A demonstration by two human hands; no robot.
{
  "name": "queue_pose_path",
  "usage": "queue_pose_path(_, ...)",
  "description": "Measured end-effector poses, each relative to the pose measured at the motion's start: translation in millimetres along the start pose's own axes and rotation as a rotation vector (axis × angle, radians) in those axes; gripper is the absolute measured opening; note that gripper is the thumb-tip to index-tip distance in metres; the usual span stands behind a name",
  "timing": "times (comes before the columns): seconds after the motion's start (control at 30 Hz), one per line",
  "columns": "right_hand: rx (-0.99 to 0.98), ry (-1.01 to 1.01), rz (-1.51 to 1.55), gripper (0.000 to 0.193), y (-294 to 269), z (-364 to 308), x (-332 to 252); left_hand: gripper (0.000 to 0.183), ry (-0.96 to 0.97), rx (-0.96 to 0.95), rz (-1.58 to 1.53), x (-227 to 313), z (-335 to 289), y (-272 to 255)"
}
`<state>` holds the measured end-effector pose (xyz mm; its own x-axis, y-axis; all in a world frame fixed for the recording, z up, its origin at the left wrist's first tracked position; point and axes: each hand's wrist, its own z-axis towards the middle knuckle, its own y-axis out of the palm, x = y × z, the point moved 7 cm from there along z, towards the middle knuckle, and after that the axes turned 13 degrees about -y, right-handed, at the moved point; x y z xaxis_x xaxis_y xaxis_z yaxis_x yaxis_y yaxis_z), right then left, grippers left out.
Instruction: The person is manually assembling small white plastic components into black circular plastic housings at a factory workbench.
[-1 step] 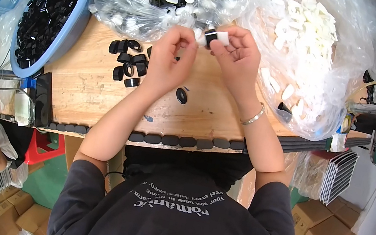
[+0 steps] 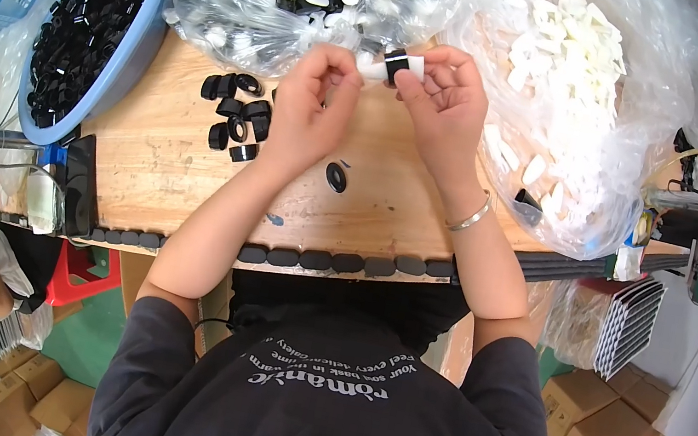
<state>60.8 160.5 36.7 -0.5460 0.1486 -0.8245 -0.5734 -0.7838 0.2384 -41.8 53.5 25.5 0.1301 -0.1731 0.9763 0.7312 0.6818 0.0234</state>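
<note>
At twelve o'clock, the right hand [image 2: 448, 103] pinches a flat white plastic piece [image 2: 416, 65] bearing a glossy black band [image 2: 395, 66], apparently steadying it beside the curled left hand [image 2: 318, 102], whose grip cannot be told.

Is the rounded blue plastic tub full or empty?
Quite full: small shiny black pieces fill the blue tub nearly to its rim.

The wooden tabletop [image 2: 160, 175] carries loose black rings [image 2: 230, 107] left of centre, one separate ring [image 2: 341, 183] nearer the front edge, and clear plastic sheeting [image 2: 589, 234] at rear and right. A blue basin [image 2: 137, 67] apparently rests at left.
</note>
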Motion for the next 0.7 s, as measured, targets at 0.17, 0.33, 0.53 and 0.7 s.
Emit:
queue_pose_path(0.17,0.058,-0.089,-0.091,0.039,-1.9,-0.7,-6.2,0.016,-0.183,-0.066,-0.14,-8.7,1.1,3.2)
queue_pose_path(0.33,-0.208,-0.339,-0.584,0.031,9.6,-1.1,-29.2,0.014,0.01,-0.131,0.136,-5.4,2.3,3.0)
queue_pose_path(0.53,-0.099,-0.335,-0.517,0.021,1.1,-4.7,-26.4,0.011,-0.255,-0.162,-0.125,-8.0,-4.6,12.9)
queue_pose_path(0.7,-0.12,-0.341,-0.516,0.019,5.1,-2.4,-29.4,0.01,-0.258,-0.14,-0.153,-10.4,-5.9,10.4)
